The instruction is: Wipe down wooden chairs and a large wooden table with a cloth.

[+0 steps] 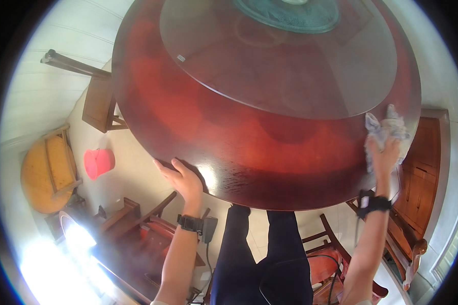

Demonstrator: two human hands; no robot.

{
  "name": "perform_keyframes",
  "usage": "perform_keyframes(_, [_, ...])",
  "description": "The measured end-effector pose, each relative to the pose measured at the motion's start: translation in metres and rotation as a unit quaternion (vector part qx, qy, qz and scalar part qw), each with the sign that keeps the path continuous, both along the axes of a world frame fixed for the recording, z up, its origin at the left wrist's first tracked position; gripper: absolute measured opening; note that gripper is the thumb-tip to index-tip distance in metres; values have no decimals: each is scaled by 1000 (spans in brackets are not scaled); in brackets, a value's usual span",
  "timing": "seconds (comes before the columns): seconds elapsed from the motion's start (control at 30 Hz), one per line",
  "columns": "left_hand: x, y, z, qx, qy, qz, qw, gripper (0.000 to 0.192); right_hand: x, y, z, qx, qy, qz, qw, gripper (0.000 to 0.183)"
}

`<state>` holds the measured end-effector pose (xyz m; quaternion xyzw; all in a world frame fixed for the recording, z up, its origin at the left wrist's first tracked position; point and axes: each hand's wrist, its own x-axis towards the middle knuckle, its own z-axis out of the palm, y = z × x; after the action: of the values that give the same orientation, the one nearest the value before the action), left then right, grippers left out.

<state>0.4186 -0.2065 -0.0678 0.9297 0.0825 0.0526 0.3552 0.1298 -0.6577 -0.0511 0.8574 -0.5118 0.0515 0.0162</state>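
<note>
Before me stands a round red-brown wooden table (pixel 198 126), with a large round glass turntable (pixel 282 76) in its middle. My right hand (pixel 383 152) holds a crumpled pale cloth (pixel 392 124) against the tabletop near the right rim. At the near left rim, my left hand (pixel 183 183) rests on the table edge, thumb and fingers spread, with nothing held. Dark wet-looking streaks (pixel 233 183) mark the wood between the hands. A greenish round glass piece (pixel 294 17) is on the turntable, cut off by the top of the view.
Wooden chairs (pixel 324 263) stand behind me on both sides. On the floor at left is a pink bucket (pixel 99 162); a folded round yellow table (pixel 47 175) leans by the wall. A wooden stool-like chair (pixel 99 103) touches the far left side. A wooden door (pixel 420 171) is at right.
</note>
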Motion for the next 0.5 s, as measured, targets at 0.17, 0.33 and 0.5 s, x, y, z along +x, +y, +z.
perform_keyframes(0.17, [8,18,-6,14,-24,-23,999,62,128,217,54,109,-102,284,947,76])
perform_keyframes(0.33, [3,11,1,10,-8,-35,999,61,153,309,44,329,-143,448,819,56])
perform_keyframes(0.5, [2,13,-6,37,4,-31,999,60,84,258,53,342,-123,297,883,53])
